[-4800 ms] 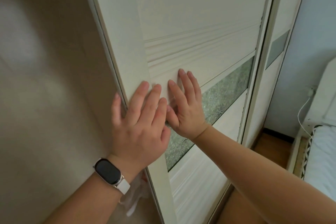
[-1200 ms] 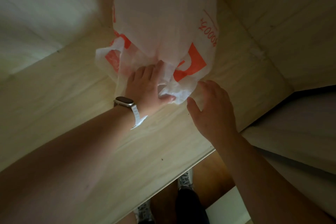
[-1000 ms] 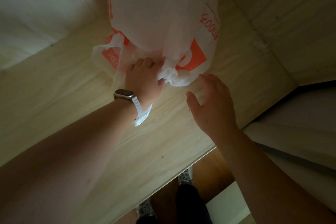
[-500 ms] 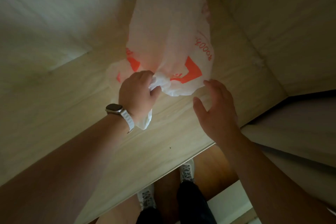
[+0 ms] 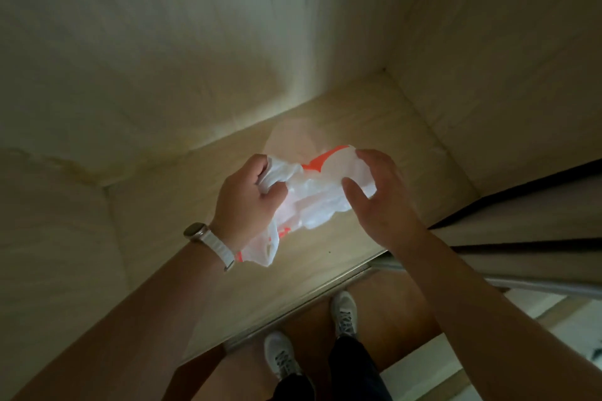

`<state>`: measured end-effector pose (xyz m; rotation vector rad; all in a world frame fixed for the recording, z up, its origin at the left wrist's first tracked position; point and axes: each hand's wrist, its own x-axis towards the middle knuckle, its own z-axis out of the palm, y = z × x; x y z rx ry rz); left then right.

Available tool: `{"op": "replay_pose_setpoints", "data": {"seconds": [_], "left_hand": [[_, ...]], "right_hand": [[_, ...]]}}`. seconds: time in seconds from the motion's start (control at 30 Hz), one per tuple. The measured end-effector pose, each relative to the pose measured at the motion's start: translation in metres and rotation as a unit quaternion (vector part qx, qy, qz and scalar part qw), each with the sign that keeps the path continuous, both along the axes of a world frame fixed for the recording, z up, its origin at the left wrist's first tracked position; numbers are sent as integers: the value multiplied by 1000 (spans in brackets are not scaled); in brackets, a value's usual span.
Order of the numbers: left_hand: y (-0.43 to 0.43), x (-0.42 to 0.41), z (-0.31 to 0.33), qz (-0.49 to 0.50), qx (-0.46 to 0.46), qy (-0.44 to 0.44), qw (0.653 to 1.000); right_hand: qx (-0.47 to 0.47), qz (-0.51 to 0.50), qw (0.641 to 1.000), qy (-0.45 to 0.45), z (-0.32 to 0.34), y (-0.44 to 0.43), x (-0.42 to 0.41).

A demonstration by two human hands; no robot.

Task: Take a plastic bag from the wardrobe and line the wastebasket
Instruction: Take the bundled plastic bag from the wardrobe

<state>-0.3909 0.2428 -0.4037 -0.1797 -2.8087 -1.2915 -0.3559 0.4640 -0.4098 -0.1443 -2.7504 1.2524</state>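
The left hand (image 5: 249, 198) is closed in a fist around one end of the plastic bag (image 5: 312, 195), the crumpled white film bunched between its fingers and thumb. A loose flap of the bag hangs down below that fist, beside the pale-strapped watch (image 5: 208, 242) on the wrist. The right hand (image 5: 378, 195) is half open, fingers curved over the far side of the bag and the thumb reaching in from below; it touches the film, but whether it has pinched it tight I cannot tell. The bag is white with orange print, scrunched into a wad and held between both hands just above the wardrobe's pale wooden floor panel (image 5: 182, 205), inside the opening.

The light in here is dim and the wardrobe's back and side walls are blurred. The print on the bag is too folded to read. Below the panel's front edge, two light sneakers (image 5: 344, 314) stand on a brown wooden floor (image 5: 384, 299), the legs cut off by the frame's bottom. The wastebasket is out of view.
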Motion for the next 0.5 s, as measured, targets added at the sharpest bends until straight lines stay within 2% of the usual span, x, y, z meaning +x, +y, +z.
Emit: {"op": "replay_pose_setpoints", "data": {"seconds": [0.23,0.5], "left_hand": [[-35,55,84,16,64,20,998],[-54,103,163,32,106,61,992]], "right_hand": [[1,29,1000,10,81,-26,45],[-102,41,993,37,144,-37,70]]}}
